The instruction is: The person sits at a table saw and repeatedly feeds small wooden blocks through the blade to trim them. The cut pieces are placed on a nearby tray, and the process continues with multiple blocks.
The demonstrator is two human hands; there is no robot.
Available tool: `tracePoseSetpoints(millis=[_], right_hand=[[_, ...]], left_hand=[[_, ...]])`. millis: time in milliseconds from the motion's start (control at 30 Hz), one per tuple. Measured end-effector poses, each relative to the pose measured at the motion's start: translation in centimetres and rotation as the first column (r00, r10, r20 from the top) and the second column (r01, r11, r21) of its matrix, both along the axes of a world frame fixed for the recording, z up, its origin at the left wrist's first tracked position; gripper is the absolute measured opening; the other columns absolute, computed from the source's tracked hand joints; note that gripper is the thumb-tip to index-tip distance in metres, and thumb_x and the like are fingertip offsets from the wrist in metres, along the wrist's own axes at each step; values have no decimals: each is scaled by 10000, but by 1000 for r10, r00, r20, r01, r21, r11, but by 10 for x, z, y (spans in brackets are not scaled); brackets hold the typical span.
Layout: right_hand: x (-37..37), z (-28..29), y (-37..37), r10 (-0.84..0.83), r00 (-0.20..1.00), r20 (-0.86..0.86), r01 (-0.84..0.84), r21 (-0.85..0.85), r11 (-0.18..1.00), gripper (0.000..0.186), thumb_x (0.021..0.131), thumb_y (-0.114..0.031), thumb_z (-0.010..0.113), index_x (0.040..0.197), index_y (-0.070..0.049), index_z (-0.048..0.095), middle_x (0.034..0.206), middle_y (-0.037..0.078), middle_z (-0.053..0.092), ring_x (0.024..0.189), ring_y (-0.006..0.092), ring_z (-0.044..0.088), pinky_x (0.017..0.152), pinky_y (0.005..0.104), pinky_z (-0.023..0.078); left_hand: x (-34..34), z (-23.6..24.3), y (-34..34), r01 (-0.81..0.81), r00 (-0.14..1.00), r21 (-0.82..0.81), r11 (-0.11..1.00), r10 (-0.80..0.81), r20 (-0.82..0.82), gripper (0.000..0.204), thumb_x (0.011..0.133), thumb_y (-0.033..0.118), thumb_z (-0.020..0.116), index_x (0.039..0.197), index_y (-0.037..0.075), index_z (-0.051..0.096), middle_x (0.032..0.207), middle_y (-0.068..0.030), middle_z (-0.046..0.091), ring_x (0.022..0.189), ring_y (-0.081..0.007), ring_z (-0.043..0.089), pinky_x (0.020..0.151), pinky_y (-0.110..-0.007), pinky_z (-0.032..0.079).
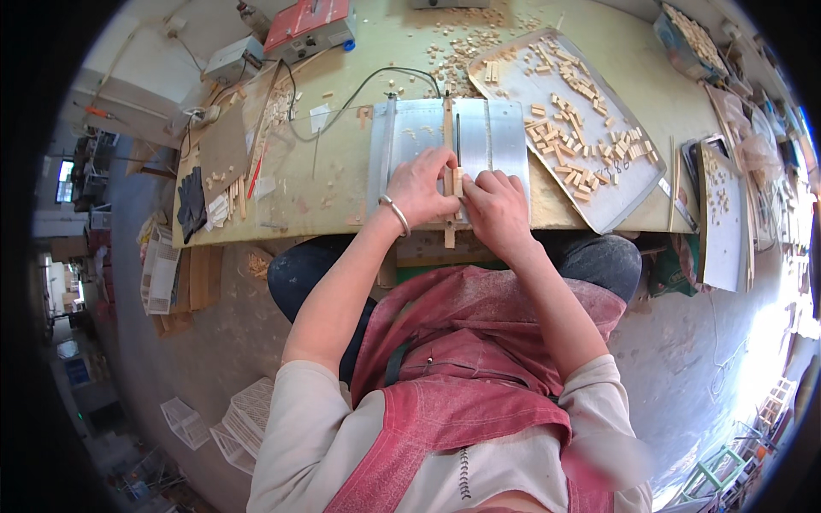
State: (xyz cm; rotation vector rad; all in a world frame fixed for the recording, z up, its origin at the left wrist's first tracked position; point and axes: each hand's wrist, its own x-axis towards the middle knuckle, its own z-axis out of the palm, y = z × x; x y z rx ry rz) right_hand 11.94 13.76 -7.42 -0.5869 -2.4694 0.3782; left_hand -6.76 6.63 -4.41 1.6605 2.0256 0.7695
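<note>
My left hand (418, 190), with a pale bangle on its wrist, bends its thumb and index finger around a small pale wooden block (457, 181). The block is upright in the picture, against a narrow wooden strip (449, 233) that runs front to back across a silvery metal plate (506, 128). From the other side, my right hand (498, 207) has its fingers curled in, fingertips at the block's right side. Just beyond the block, a dark narrow slot (457, 132) lies in the plate. The undersides of my fingers are hidden.
A metal tray (629, 201) of small wooden blocks lies right of the plate, with loose pieces (462, 51) scattered behind. A black cable (346, 107) loops across the table (333, 184). Dark gloves (191, 203) and thin sticks lie left; a red-topped box (310, 30) stands at the back.
</note>
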Motion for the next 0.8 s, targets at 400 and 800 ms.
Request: tracePoseSetpoints(millis=[400, 800], right_hand=[[-3, 10, 7, -74, 997, -37, 72, -58, 996, 313, 895, -128, 756, 1201, -60, 749, 964, 70, 634, 946, 282, 625, 839, 423, 449], [138, 11, 54, -488, 866, -110, 490, -12, 872, 395, 926, -70, 733, 1319, -41, 709, 1021, 100, 678, 968, 267, 661, 882, 421, 460]], left_hand=[[-8, -2, 11, -28, 998, 14, 1000, 27, 48, 452, 680, 240, 832, 1056, 115, 615, 933, -63, 600, 857, -235, 622, 798, -379, 550], [-15, -7, 20, -50, 998, 42, 998, 48, 37, 460, 667, 274, 830, 1060, 139, 633, 933, -75, 614, 851, -273, 648, 779, -425, 552]])
